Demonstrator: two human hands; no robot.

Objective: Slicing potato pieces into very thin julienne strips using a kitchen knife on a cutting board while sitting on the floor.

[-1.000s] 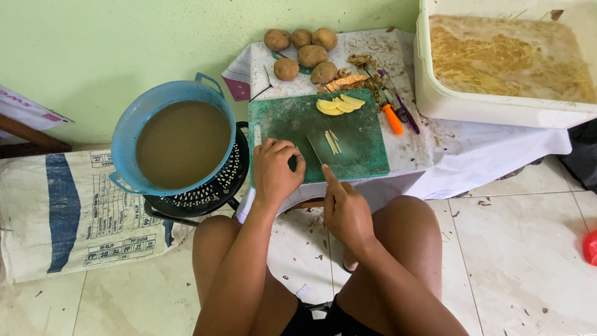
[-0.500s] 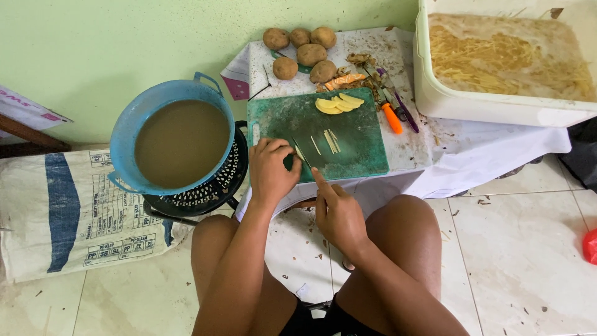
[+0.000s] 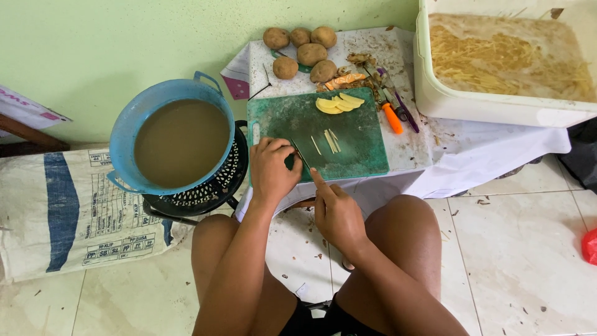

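Observation:
My left hand [image 3: 270, 171] is curled over a potato slice at the near left of the green cutting board [image 3: 354, 162]; the slice is almost hidden under my fingers. My right hand [image 3: 339, 214] grips a thin knife [image 3: 300, 155], index finger stretched along its back, with the blade right beside my left fingertips. A few cut potato sticks [image 3: 329, 140] lie mid-board. A fan of yellow potato slices [image 3: 339, 104] rests at the board's far edge.
Whole potatoes [image 3: 305, 53] sit behind the board, beside peelings and an orange-handled tool [image 3: 393, 118]. A blue basin [image 3: 124, 134] of murky water stands left on a black stool. A white tub [image 3: 472, 106] of potato sticks is at the right. A sack [image 3: 62, 211] lies on the floor.
The knife has shifted left toward my left hand, and one more cut stick lies on the board beside the earlier ones.

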